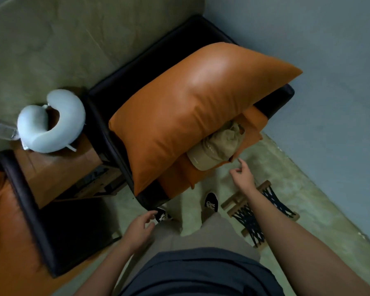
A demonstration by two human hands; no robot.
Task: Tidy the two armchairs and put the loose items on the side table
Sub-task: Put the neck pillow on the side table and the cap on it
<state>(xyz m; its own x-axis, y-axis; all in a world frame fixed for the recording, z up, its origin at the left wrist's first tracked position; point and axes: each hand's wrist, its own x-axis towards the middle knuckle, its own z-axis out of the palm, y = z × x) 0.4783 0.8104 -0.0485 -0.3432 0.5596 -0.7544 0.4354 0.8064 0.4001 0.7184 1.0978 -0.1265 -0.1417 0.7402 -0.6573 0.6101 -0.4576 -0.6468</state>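
Nearest, the left hand (140, 228) hung over bare floor (187, 207) by the near corner of the black armchair (169, 52), its grip loose and spread. Farther right, the right hand (242, 178), grip spread and holding nothing, hovered just off the seat's near edge beside the tan cap (217, 148), which lay partly under the tilted orange cushion (190, 107). To the left, a neck pillow (51, 124) and bottle (0, 130) lay on the side surface (58, 167). A folding stool (250, 221) narrowed the floor to the right.

Dim, greenish indoor light; a soft pale sheen lies on the upper bulge of the orange cushion (201, 99); the black armchair frame (158, 60) sinks into near-featureless shadow; the whole view is soft, smeared by motion blur; wide-angle stretch grows toward the bottom edge and corners.
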